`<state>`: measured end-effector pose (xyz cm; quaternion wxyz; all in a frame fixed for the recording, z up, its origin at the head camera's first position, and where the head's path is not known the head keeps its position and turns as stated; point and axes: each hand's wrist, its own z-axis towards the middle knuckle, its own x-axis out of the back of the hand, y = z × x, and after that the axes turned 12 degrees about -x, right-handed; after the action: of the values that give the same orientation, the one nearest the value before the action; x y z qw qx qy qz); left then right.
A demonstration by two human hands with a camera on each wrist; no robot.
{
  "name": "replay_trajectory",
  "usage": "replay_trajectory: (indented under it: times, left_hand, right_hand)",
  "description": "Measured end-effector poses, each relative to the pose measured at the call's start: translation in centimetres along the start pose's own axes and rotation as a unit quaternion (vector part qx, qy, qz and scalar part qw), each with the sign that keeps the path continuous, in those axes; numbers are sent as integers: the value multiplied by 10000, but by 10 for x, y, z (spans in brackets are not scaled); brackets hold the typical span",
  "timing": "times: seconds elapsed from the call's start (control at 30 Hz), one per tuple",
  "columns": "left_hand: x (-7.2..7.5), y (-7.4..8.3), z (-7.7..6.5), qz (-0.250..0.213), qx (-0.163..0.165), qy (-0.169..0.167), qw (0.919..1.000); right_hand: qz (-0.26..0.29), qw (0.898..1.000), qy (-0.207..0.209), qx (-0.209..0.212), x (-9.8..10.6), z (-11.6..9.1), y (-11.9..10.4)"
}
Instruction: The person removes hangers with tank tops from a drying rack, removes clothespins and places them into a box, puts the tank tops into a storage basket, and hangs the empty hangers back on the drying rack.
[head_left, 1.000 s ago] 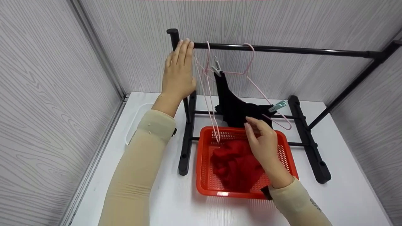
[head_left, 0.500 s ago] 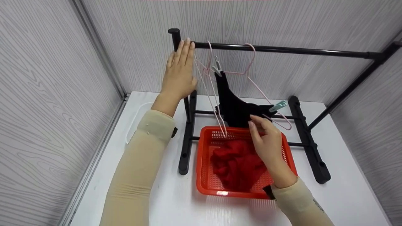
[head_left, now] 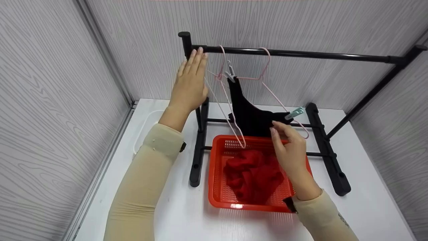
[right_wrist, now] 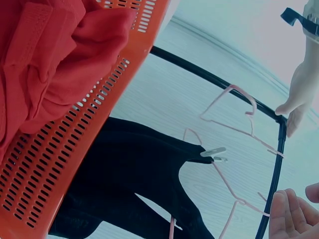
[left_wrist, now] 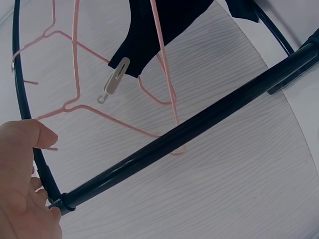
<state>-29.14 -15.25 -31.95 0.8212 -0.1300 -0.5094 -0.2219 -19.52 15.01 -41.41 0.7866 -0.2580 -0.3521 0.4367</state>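
Red basket (head_left: 234, 206) on the bench (head_left: 187, 217), black garment (head_left: 247, 112) hanging behind it.
Red cloth (head_left: 252, 177) fills the basket's middle. The right hand (head_left: 291, 147), fingers loosely bent, thumb narrowly apart, holding nothing, is over its far side, near the garment. Two clips pin that to a pink hanger. The left hand (head_left: 189, 83), fingers straight, lies against the rack (head_left: 301, 53) corner.
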Motion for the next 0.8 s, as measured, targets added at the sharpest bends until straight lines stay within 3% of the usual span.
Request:
replay_trajectory:
  times: [0.23, 0.47, 0.8]
  left_hand:
    - [-1, 14, -9, -101, -179, 54, 9998]
    - [-5, 33, -18, -493, -492, 376, 9969]
    - [-20, 83, -17, -1297, -511, 957, 9856]
  right_hand:
    - [-129, 9999, -38, -9, 4, 4, 1]
    - [-206, 9998, 58, 18, 9, 11, 3]
    - [-371, 9992, 142, -80, 24, 17, 12]
